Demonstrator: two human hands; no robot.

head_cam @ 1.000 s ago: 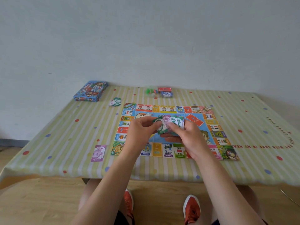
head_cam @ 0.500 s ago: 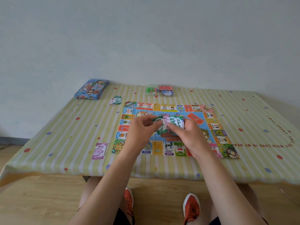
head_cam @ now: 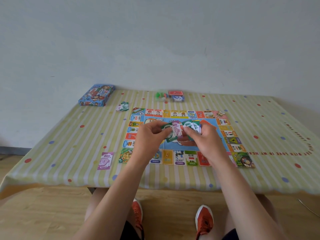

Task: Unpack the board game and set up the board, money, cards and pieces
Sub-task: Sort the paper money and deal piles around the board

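Note:
The colourful game board [head_cam: 232, 141] lies flat in the middle of the table. Above its centre both hands hold a fan of paper money notes [head_cam: 180, 130], green 1000s and a purple 500. My left hand [head_cam: 150, 137] pinches the left end of the fan. My right hand [head_cam: 206, 139] grips the right part with more notes. A single purple 500 note [head_cam: 105, 160] lies on the cloth left of the board. A small pile of notes [head_cam: 123, 106] sits beyond the board's far left corner.
The blue game box [head_cam: 96, 95] rests at the far left of the striped tablecloth [head_cam: 277, 135]. Green pieces [head_cam: 160, 95], a red card deck [head_cam: 174, 93] and a blue card deck [head_cam: 178, 98] sit beyond the board's far edge. A wall stands right behind the table.
The notes in my hands have been spread wider, with a green note pulled further to the left by my left hand. The hands stay above the board's centre.

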